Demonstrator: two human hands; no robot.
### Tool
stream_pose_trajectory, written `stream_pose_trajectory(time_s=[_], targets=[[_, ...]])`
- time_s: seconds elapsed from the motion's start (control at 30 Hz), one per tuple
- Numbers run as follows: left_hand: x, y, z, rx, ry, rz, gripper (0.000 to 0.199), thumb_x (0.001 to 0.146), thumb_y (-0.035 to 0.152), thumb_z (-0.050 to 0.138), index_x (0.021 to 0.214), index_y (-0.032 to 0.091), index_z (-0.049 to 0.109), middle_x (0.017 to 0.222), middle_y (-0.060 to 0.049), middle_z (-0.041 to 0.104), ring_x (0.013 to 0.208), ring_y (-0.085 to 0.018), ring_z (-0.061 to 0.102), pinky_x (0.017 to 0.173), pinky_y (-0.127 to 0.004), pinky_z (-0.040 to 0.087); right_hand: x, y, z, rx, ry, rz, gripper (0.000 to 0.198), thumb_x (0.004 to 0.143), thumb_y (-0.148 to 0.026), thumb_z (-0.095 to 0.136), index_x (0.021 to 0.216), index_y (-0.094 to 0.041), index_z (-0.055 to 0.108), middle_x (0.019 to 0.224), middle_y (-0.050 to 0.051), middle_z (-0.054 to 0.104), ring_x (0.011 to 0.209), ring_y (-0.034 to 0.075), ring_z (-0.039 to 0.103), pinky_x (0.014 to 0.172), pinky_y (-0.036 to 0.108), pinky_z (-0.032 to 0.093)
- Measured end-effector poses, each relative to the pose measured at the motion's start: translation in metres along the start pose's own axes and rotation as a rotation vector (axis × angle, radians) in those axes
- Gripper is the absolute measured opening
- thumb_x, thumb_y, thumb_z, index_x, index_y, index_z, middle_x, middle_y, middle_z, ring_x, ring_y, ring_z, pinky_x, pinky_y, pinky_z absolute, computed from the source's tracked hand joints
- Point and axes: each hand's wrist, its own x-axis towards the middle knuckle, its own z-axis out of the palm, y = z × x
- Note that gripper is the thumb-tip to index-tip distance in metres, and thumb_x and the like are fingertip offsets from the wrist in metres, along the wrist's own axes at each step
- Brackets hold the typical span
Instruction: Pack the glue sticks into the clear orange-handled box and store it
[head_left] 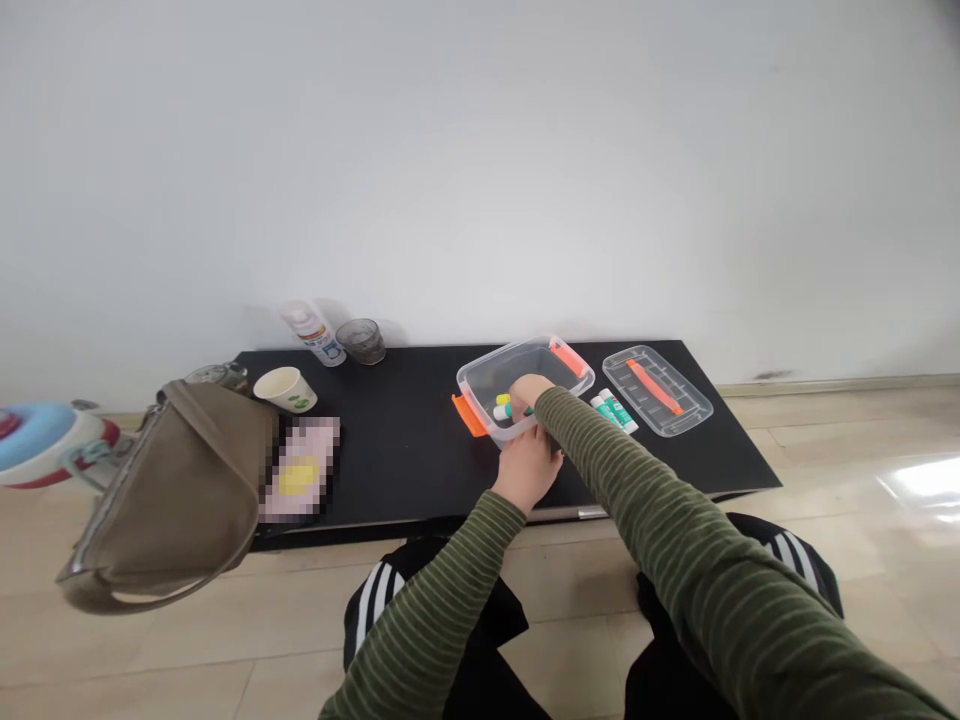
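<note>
A clear plastic box with orange side clips stands uncovered on the black table. My right hand reaches down into it, fingers closed around a white-capped tube with a bit of green showing. Beside that tube lies a small yellow item, partly covered by the hand. My left hand grips the near wall of the box, its fingers curled and partly hidden. Just right of the box, green-and-white tubes lie side by side. Farther right lies the clear lid with its orange handle.
A brown bag overhangs the left end of the black table. Near it are a paper cup, a spray can, a dark glass and a blurred pink packet. A white wall rises behind.
</note>
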Motion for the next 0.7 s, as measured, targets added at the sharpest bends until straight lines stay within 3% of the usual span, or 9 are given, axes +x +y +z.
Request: stream_pose_trajectory(time_s=[0.07, 0.13, 0.2, 0.3, 0.37, 0.43, 0.5, 0.6, 0.7], targets=[[0.004, -0.002, -0.001, -0.069, 0.022, -0.038, 0.042, 0.093, 0.021, 0.046, 0.133, 0.012, 0.049, 0.137, -0.019, 0.058, 0.129, -0.029, 0.054, 0.103, -0.041, 0.046, -0.012, 0.003, -0.014, -0.067, 0.023, -0.063, 0.044, 0.063, -0.03, 0.081, 0.103, -0.013, 0.071, 0.096, 0.014, 0.072, 0.095, 0.031, 0.069, 0.085, 0.041, 0.053], [0.012, -0.004, -0.004, -0.23, 0.015, -0.077, 0.04, 0.092, 0.016, 0.039, 0.129, 0.012, 0.053, 0.136, -0.019, 0.059, 0.128, -0.027, 0.056, 0.103, -0.04, 0.047, -0.032, 0.017, -0.027, -0.028, 0.267, -0.173, 0.059, 0.065, -0.029, 0.078, 0.12, -0.013, 0.062, 0.103, 0.015, 0.071, 0.094, 0.03, 0.068, 0.081, 0.036, 0.051], [0.022, -0.002, -0.008, -0.515, -0.07, -0.148, 0.039, 0.096, 0.02, 0.031, 0.125, 0.014, 0.055, 0.128, -0.016, 0.065, 0.115, -0.023, 0.064, 0.094, -0.036, 0.053, -0.061, 0.038, -0.034, 0.048, 0.472, -0.235, 0.065, 0.071, -0.032, 0.072, 0.129, -0.014, 0.051, 0.106, 0.014, 0.07, 0.092, 0.029, 0.067, 0.075, 0.032, 0.048], [0.031, 0.006, -0.014, -0.939, -0.204, -0.241, 0.05, 0.1, 0.036, 0.016, 0.125, 0.015, 0.054, 0.103, -0.012, 0.072, 0.082, -0.018, 0.07, 0.068, -0.03, 0.056, -0.112, 0.076, -0.025, 0.145, 0.604, -0.283, 0.065, 0.074, -0.034, 0.068, 0.131, -0.016, 0.044, 0.109, 0.012, 0.068, 0.092, 0.028, 0.065, 0.071, 0.029, 0.044], [0.031, 0.015, -0.017, -1.042, -0.128, -0.226, 0.062, 0.1, 0.045, 0.005, 0.128, 0.014, 0.051, 0.086, -0.009, 0.07, 0.066, -0.018, 0.066, 0.057, -0.029, 0.052, -0.14, 0.098, -0.006, 0.198, 0.573, -0.287, 0.064, 0.074, -0.032, 0.068, 0.131, -0.017, 0.043, 0.107, 0.01, 0.068, 0.091, 0.026, 0.065, 0.069, 0.028, 0.042], [0.025, 0.024, -0.018, -0.94, 0.04, -0.155, 0.064, 0.099, 0.052, 0.004, 0.132, 0.017, 0.047, 0.079, -0.006, 0.068, 0.061, -0.018, 0.063, 0.056, -0.029, 0.049, -0.156, 0.114, 0.021, 0.208, 0.483, -0.279, 0.056, 0.072, -0.028, 0.067, 0.124, -0.019, 0.047, 0.101, 0.007, 0.069, 0.087, 0.025, 0.065, 0.068, 0.028, 0.041], [0.019, 0.034, -0.015, -0.653, 0.145, -0.072, 0.057, 0.099, 0.057, 0.018, 0.131, 0.02, 0.047, 0.079, -0.005, 0.068, 0.069, -0.021, 0.066, 0.063, -0.032, 0.05, -0.161, 0.124, 0.048, 0.188, 0.408, -0.27, 0.047, 0.071, -0.026, 0.067, 0.115, -0.019, 0.051, 0.097, 0.007, 0.068, 0.086, 0.026, 0.065, 0.068, 0.029, 0.042], [0.016, 0.05, -0.008, -0.233, 0.112, 0.01, 0.041, 0.099, 0.053, 0.032, 0.116, 0.022, 0.055, 0.085, -0.006, 0.071, 0.084, -0.026, 0.069, 0.073, -0.035, 0.048, -0.159, 0.135, 0.077, 0.188, 0.377, -0.23, 0.044, 0.071, -0.026, 0.067, 0.112, -0.019, 0.052, 0.103, 0.01, 0.067, 0.091, 0.028, 0.065, 0.07, 0.03, 0.043], [0.023, 0.062, -0.003, -0.099, 0.051, -0.015, 0.036, 0.103, 0.045, 0.027, 0.107, 0.022, 0.054, 0.088, -0.007, 0.072, 0.087, -0.026, 0.071, 0.073, -0.033, 0.046, -0.157, 0.147, 0.087, 0.154, 0.426, -0.17, 0.043, 0.076, -0.029, 0.065, 0.115, -0.019, 0.051, 0.111, 0.012, 0.066, 0.1, 0.029, 0.063, 0.07, 0.031, 0.044]])
